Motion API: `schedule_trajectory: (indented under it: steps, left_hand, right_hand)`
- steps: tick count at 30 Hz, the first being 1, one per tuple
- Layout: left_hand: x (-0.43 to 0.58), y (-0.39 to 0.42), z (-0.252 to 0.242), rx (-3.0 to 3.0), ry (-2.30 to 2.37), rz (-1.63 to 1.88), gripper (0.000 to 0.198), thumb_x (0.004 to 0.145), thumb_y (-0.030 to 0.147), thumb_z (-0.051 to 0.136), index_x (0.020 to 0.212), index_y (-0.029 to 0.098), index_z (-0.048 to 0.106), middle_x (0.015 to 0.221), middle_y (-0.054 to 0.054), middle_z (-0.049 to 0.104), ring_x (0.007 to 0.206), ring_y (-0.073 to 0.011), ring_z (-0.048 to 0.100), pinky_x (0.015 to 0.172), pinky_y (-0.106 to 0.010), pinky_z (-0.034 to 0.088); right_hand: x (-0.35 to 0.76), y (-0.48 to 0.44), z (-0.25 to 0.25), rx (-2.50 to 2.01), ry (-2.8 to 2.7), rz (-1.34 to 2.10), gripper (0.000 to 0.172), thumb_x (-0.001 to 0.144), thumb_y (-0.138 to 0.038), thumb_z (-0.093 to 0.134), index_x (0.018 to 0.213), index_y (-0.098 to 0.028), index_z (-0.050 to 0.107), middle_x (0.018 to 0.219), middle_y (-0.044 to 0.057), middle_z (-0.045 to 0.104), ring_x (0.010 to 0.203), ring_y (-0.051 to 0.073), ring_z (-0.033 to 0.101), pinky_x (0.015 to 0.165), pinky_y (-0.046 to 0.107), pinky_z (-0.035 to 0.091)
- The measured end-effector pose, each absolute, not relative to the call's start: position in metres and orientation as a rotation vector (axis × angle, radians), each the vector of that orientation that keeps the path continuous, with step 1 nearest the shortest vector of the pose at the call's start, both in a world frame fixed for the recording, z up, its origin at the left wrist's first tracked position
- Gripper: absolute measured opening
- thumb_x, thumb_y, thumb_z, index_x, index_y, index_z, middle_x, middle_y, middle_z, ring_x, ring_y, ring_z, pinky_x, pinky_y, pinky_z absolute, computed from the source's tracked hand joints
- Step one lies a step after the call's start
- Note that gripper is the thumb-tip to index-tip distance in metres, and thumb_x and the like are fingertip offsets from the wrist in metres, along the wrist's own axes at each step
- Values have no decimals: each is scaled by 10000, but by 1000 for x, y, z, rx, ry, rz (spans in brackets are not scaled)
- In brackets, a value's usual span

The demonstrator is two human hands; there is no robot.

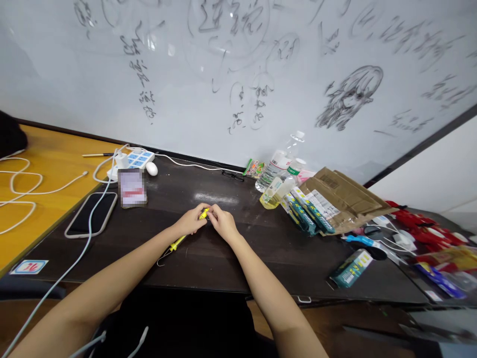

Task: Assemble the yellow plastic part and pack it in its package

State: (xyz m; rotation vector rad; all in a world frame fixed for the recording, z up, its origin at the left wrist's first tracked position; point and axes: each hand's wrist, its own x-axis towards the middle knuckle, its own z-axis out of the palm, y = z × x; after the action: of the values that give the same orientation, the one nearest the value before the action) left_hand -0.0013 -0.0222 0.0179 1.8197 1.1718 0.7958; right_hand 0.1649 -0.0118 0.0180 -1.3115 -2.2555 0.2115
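My left hand [191, 221] is closed around a slim yellow plastic rod [179, 243] above the dark table. The rod's lower end sticks out below the hand, with a small crosspiece and a thin pale string or wire [160, 260] hanging in a curve. A brighter yellow end shows between the two hands. My right hand [223, 222] meets the left there, its thumb and fingertips pinched at that end. Whatever lies between the right fingertips is too small to make out.
Left on the table [208, 268] are a dark-screened phone [91, 215], a second phone [132, 188], a power strip [140, 159] and a white cable. Bottles [276, 164], green boxes [311, 214] and a brown paper package [343, 196] stand right. A whiteboard [167, 99] rises behind.
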Motion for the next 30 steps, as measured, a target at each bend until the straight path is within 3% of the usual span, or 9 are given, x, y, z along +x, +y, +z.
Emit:
schedule_trajectory:
  steps: [8,15,20,30]
  left_hand:
    - [1,-26,23,1799,1206,791,477,739,157,451,1214,192,428,515,97,473,315,-65,447,317,-136,344]
    - [0,-22,17,1732,1144,806,376,859,347,414,1212,217,412,609,71,495,324,-59,450,301,-147,348]
    - [0,-23,18,1764,1178,786,359,869,447,419,1150,222,436,587,68,507,319,-71,474,297,-147,347]
    - [1,-21,14,1835,1181,747,292,893,439,382,1069,219,458,580,55,545,325,-69,493,301,-127,330]
  right_hand:
    - [162,-16,23,-1388,-2330,131,138,917,-312,391,945,-244,508,856,12,682,702,163,629,571,219,308]
    - [162,-20,29,-1372,-2412,69,161,901,-265,378,991,-230,507,843,18,686,691,164,626,579,227,314]
    - [161,-21,32,-1332,-2468,36,247,866,-208,376,1075,-226,507,927,48,690,767,197,645,611,251,351]
    - [160,-23,36,-1404,-2485,18,202,859,-226,371,1016,-235,497,921,46,695,760,191,639,619,252,356]
